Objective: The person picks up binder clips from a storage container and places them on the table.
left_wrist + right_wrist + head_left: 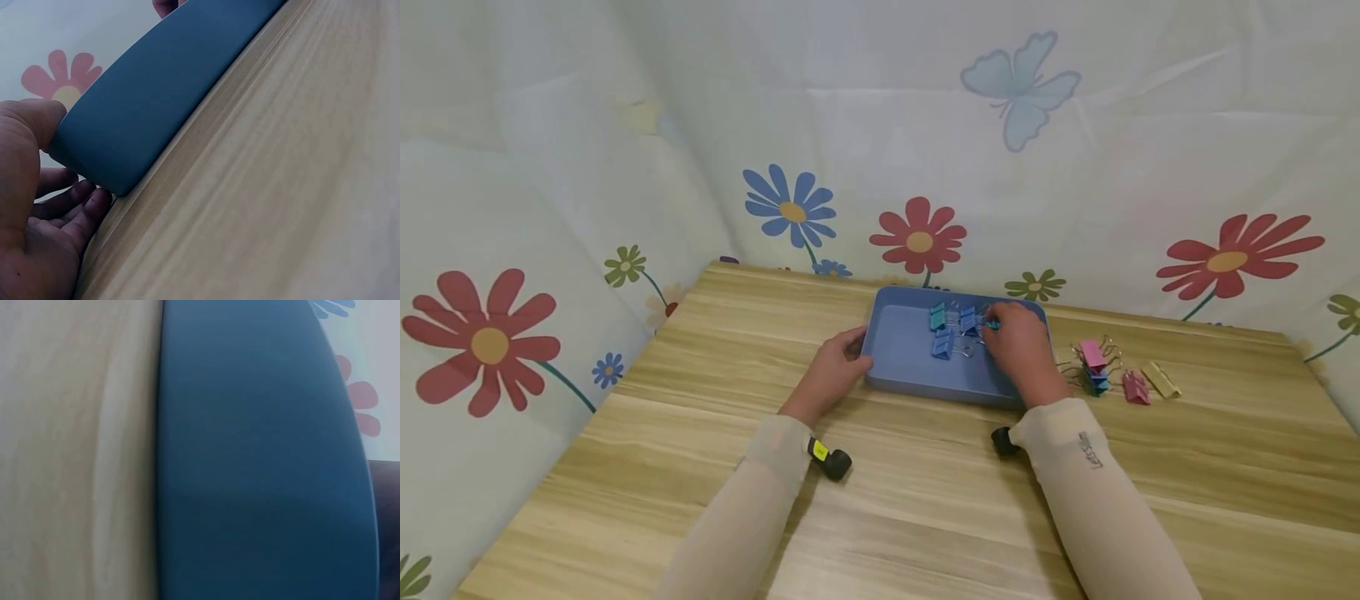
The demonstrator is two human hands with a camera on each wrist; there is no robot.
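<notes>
Gently — with the right hand (1024, 346) pinching a teal clip (993, 324), set it beside the blue clips (942, 345) left of that pinch, left hand (832, 368) gripping the tray (898, 343) steady.

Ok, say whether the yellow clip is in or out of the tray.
Out: the head view shows the yellow clip on the table, right of the tray.

tray (262, 450) cropped, right wrist view | sleeves (1108, 500) cropped, head view | stacked clips (1093, 358): count unclear
</notes>
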